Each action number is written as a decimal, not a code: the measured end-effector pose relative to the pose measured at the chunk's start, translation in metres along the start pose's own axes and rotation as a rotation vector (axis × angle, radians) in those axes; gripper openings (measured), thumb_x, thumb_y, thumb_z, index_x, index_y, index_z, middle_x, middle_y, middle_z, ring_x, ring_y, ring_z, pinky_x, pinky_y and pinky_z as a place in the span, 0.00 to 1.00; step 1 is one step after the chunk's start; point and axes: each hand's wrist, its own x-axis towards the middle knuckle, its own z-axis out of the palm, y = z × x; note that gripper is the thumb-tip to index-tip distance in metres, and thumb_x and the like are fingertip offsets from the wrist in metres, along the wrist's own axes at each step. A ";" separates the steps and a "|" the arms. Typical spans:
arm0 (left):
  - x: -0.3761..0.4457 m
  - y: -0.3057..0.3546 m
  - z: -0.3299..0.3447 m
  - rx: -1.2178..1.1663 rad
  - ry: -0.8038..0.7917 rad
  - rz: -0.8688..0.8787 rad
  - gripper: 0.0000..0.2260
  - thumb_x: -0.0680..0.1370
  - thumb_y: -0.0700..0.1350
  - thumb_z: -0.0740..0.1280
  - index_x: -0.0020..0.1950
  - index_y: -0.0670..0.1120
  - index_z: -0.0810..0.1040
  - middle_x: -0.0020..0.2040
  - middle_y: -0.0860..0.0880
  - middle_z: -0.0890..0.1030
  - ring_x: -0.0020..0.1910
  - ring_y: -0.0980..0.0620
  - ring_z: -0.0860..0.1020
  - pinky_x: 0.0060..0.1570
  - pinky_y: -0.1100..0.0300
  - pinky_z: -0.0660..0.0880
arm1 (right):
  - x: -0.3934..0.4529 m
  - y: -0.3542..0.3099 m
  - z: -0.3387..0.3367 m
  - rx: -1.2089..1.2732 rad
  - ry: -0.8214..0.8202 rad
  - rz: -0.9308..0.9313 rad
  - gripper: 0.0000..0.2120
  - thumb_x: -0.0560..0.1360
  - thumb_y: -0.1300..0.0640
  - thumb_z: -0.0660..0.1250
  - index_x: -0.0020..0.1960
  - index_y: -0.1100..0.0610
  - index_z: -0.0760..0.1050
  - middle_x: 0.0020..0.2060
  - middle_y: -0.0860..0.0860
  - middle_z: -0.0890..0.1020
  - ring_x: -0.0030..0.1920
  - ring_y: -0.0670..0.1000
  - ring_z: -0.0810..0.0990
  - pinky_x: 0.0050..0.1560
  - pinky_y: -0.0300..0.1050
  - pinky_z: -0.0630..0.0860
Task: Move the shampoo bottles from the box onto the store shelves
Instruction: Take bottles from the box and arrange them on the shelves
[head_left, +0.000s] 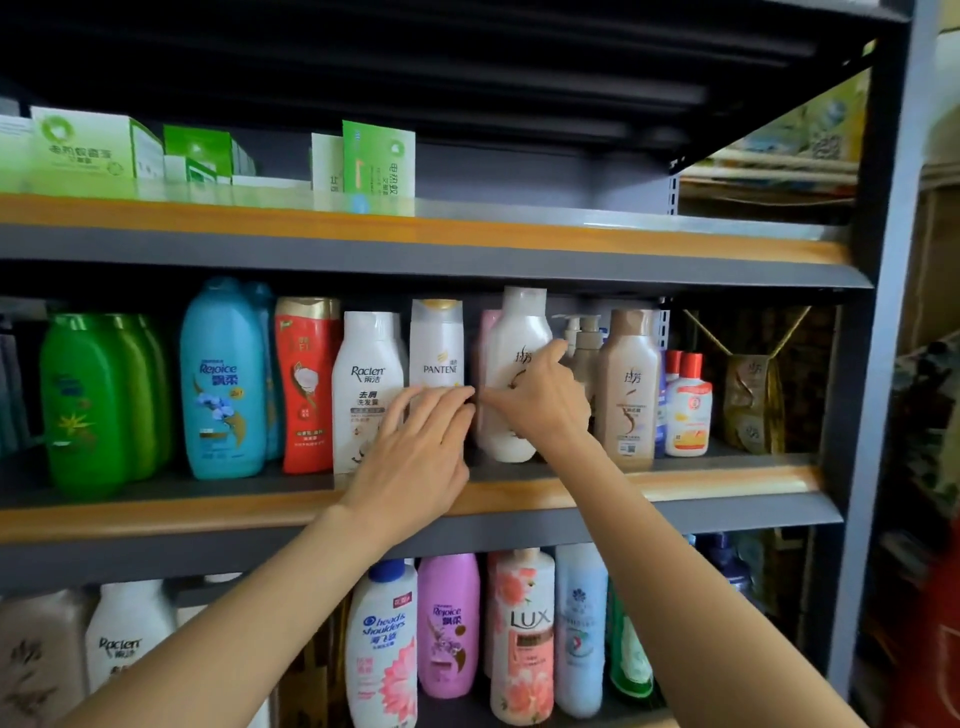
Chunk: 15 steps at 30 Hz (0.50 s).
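Shampoo bottles stand in a row on the middle shelf (623, 483), every one upright with its long axis vertical, cap up and printed label facing out toward the aisle. From left to right there are green bottles (85, 400), a blue Rejoice bottle (222, 384), a red bottle (306, 384), a white Raclen bottle (366, 384), a white Pantene bottle (436, 343), a white bottle with a brown swirl (514, 343) and a tan bottle (626, 389).

The left hand (415, 457) reaches in with its fingers straight and close together, fingertips laid against the lower front of the Pantene bottle and partly over the Raclen bottle beside it. The right hand (535, 400) holds the white swirl bottle: thumb on its left edge, index finger stretched up across its right shoulder, the other fingers curled round its right side. The thumb tip nearly meets the left fingertips in the gap between the two bottles.

Small red-capped bottles (688, 405) stand at the row's right end. Green cartons (88, 148) sit on the shelf above, and the shelf below carries a Head & Shoulders bottle (382, 644), a pink Rejoice bottle (449, 623) and a Lux bottle (522, 639), also upright.
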 end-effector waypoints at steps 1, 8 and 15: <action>0.003 0.005 0.001 -0.010 -0.003 -0.007 0.19 0.70 0.43 0.56 0.55 0.39 0.79 0.60 0.43 0.78 0.60 0.47 0.70 0.65 0.50 0.62 | -0.003 0.001 -0.007 -0.004 0.004 -0.012 0.36 0.68 0.44 0.72 0.63 0.62 0.56 0.54 0.56 0.77 0.51 0.59 0.79 0.40 0.48 0.73; 0.018 0.039 0.012 -0.054 -0.082 -0.012 0.17 0.70 0.46 0.56 0.46 0.39 0.80 0.47 0.42 0.82 0.48 0.44 0.79 0.60 0.51 0.63 | -0.020 0.025 -0.028 -0.033 -0.021 0.009 0.37 0.68 0.45 0.72 0.63 0.63 0.57 0.56 0.58 0.77 0.55 0.61 0.78 0.50 0.54 0.76; 0.027 0.049 0.012 -0.139 -0.235 0.048 0.33 0.70 0.59 0.43 0.64 0.42 0.71 0.61 0.47 0.76 0.65 0.48 0.69 0.64 0.56 0.55 | -0.015 0.035 -0.024 0.002 0.057 0.013 0.29 0.69 0.52 0.73 0.58 0.61 0.59 0.53 0.59 0.77 0.53 0.62 0.78 0.50 0.55 0.76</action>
